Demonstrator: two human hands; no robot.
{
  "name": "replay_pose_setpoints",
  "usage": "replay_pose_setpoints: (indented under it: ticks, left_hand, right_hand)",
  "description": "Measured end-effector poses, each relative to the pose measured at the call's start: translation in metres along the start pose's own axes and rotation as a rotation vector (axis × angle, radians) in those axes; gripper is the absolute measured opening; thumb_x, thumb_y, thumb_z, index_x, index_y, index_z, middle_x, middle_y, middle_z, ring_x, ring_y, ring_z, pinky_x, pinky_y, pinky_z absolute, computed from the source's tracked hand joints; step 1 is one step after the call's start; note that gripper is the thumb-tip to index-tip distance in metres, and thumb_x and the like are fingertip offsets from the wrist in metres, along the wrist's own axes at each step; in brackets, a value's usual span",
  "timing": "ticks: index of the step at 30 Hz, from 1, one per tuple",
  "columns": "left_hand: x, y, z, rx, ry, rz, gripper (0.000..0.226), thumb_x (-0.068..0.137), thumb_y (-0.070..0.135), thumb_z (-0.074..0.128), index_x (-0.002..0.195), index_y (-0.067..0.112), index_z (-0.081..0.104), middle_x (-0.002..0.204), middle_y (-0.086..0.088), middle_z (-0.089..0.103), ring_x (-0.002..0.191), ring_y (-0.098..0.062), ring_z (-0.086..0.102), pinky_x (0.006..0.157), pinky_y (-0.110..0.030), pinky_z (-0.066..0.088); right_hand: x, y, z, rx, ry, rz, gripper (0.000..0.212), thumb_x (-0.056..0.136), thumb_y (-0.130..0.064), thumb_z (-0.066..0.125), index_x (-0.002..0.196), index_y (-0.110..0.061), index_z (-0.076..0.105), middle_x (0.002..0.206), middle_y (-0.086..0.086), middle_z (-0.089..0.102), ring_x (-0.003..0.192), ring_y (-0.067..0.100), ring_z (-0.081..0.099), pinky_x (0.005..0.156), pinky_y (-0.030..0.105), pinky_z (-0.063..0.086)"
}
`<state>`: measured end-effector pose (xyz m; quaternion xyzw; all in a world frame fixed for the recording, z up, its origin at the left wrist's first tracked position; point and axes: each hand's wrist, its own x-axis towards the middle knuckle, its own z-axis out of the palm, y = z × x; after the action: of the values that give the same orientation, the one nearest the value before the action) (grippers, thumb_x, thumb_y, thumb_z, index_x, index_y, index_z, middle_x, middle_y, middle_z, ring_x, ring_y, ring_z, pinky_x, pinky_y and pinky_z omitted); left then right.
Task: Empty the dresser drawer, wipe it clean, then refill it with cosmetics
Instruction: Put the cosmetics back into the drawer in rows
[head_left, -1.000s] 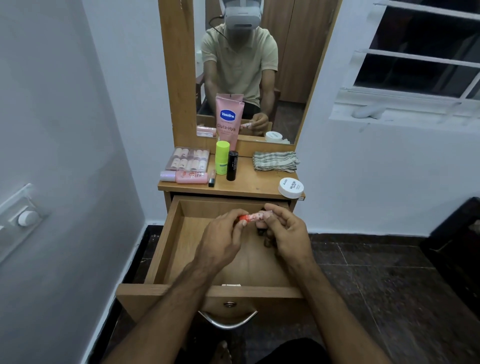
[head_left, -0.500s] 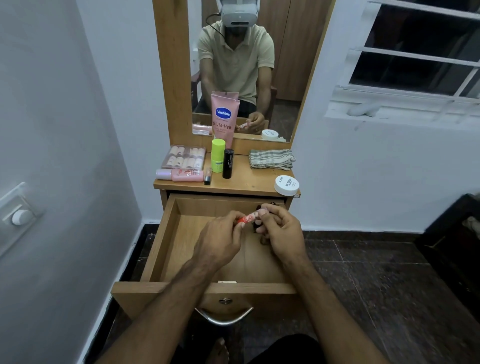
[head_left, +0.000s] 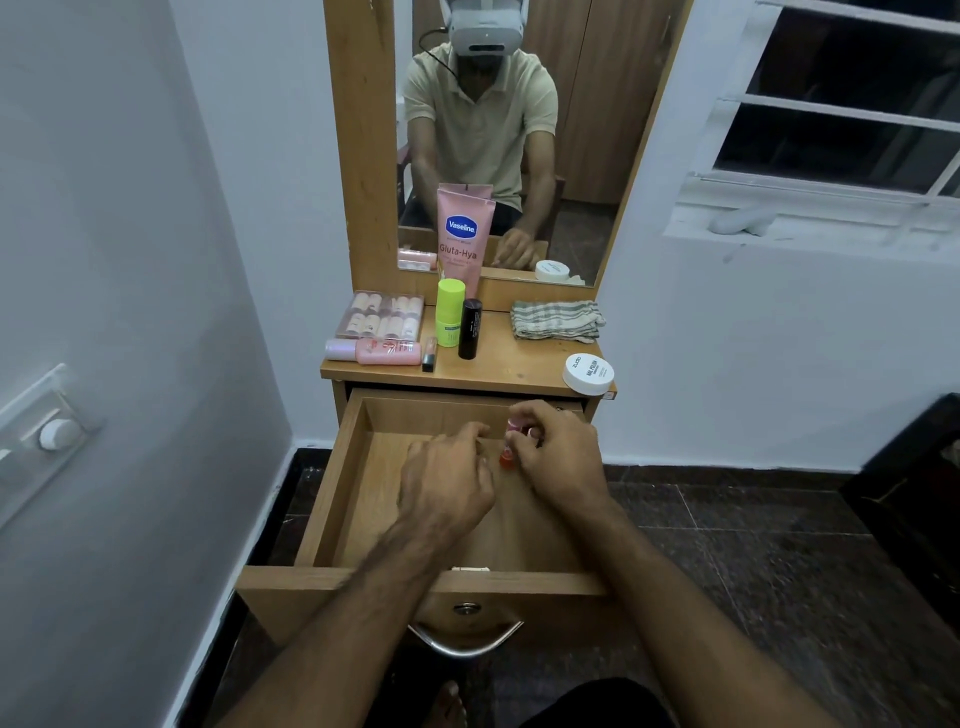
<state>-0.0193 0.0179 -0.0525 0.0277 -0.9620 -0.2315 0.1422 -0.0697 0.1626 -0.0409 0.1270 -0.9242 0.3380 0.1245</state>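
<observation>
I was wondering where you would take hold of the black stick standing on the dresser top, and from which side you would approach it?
Grip the black stick round its upper half, coming from above and the right. It stands upright, slim and round, so a thumb-and-finger pinch suits it. The green tube stands close on its left and the Vaseline tube leans behind it, while the wood to its right looks bare.

The drawer (head_left: 332, 488) and dresser top (head_left: 519, 364) were smooth, matt wood-grain board. The drawer handle (head_left: 465, 642) was polished metal. The folded cloth (head_left: 557, 321) was woven checked fabric. The white jar (head_left: 588, 373) and pink tube (head_left: 464, 236) looked like smooth plastic.
</observation>
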Motion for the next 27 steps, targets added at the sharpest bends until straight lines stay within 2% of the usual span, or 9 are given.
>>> replay_pose_setpoints:
  ticks: [2, 6, 9, 16, 22, 27]
  left_hand:
    - [0.000, 0.001, -0.001, -0.003, 0.004, -0.011, 0.042, 0.096, 0.032, 0.053, 0.138, 0.033, 0.047, 0.112, 0.011, 0.069, 0.107, -0.009, 0.062, 0.105, -0.036, 0.040]
    - [0.002, -0.001, -0.001, -0.018, -0.008, -0.013, 0.042, 0.096, 0.033, 0.053, 0.137, 0.032, 0.048, 0.112, 0.010, 0.070, 0.107, -0.010, 0.062, 0.105, -0.037, 0.040]
    - [0.001, 0.000, -0.002, -0.039, -0.018, 0.000, 0.042, 0.096, 0.032, 0.053, 0.137, 0.032, 0.048, 0.112, 0.010, 0.070, 0.108, -0.010, 0.062, 0.105, -0.037, 0.039]
    - [0.000, 0.000, -0.003, -0.050, -0.006, 0.021, 0.041, 0.094, 0.030, 0.054, 0.135, 0.030, 0.051, 0.111, 0.011, 0.071, 0.108, -0.010, 0.063, 0.103, -0.034, 0.040]
    - [-0.001, 0.001, -0.003, -0.051, -0.015, 0.011, 0.041, 0.095, 0.031, 0.054, 0.135, 0.030, 0.050, 0.113, 0.011, 0.070, 0.110, -0.009, 0.062, 0.105, -0.035, 0.038]
    - [-0.001, 0.001, -0.002, -0.047, -0.023, 0.002, 0.042, 0.095, 0.031, 0.054, 0.136, 0.030, 0.050, 0.113, 0.011, 0.071, 0.111, -0.009, 0.062, 0.106, -0.036, 0.040]
  right_hand:
    - [0.012, 0.001, 0.004, -0.147, -0.013, -0.048, 0.023, 0.091, -0.039, 0.070, 0.113, -0.035, 0.069, 0.095, -0.017, 0.071, 0.098, 0.007, 0.055, 0.091, 0.032, 0.036]
    - [0.024, 0.003, 0.009, -0.242, -0.055, -0.082, 0.022, 0.091, -0.042, 0.068, 0.111, -0.034, 0.070, 0.099, -0.017, 0.071, 0.099, 0.011, 0.052, 0.094, 0.040, 0.041]
    - [0.024, 0.006, 0.011, -0.326, -0.063, -0.110, 0.020, 0.093, -0.040, 0.066, 0.110, -0.032, 0.070, 0.105, -0.015, 0.070, 0.101, 0.013, 0.050, 0.092, 0.040, 0.041]
    - [0.022, 0.014, 0.013, -0.269, -0.009, -0.074, 0.015, 0.094, -0.032, 0.064, 0.108, -0.032, 0.070, 0.096, -0.016, 0.071, 0.096, 0.009, 0.047, 0.082, 0.033, 0.033]
    - [0.024, 0.016, 0.015, -0.252, 0.010, -0.044, 0.014, 0.095, -0.034, 0.066, 0.108, -0.033, 0.070, 0.102, -0.013, 0.069, 0.097, 0.009, 0.044, 0.078, 0.029, 0.029]
    - [0.023, 0.015, 0.013, -0.305, 0.022, -0.096, 0.012, 0.093, -0.034, 0.065, 0.104, -0.032, 0.071, 0.108, -0.015, 0.070, 0.098, 0.011, 0.045, 0.079, 0.031, 0.025]
